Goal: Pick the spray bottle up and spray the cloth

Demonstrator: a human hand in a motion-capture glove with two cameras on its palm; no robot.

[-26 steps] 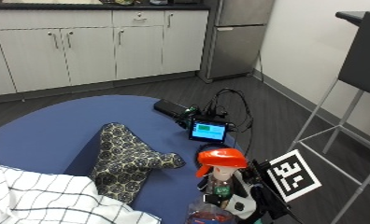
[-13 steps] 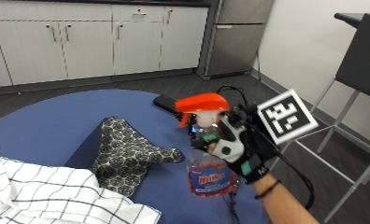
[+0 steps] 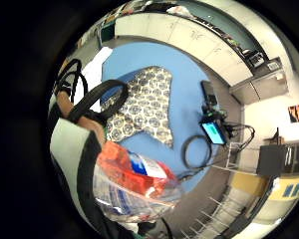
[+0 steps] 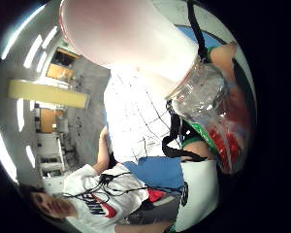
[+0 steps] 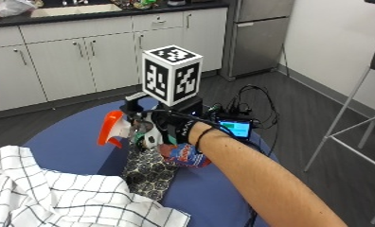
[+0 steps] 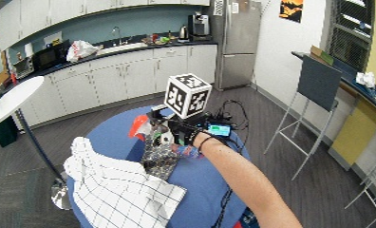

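My gloved right hand (image 5: 165,130) grips the spray bottle (image 5: 186,156) by its neck and holds it in the air, tilted. Its orange head (image 5: 111,127) points left, out over the blue table (image 5: 67,142). The clear body carries a red and blue label (image 3: 139,172) and fills much of both palm views, bottle (image 4: 203,92). Right under the hand lies the dark patterned cloth (image 5: 148,171), spread flat, also seen as cloth (image 3: 144,107) and cloth (image 6: 157,159). The hand (image 6: 175,134) and the orange head (image 6: 137,128) hang over it.
A white checked cloth (image 5: 55,196) lies bunched at the table's near left, partly over the patterned one. Behind the hand sit a small device with a lit screen (image 5: 235,127), black cables (image 5: 254,101) and a cable coil (image 3: 194,152). Cabinets (image 5: 86,56) stand behind.
The bottle stood on the table a second ago. My hand took hold of it, lifted it and carried it over the patterned cloth, head now pointing left. The outside camera has shifted too.
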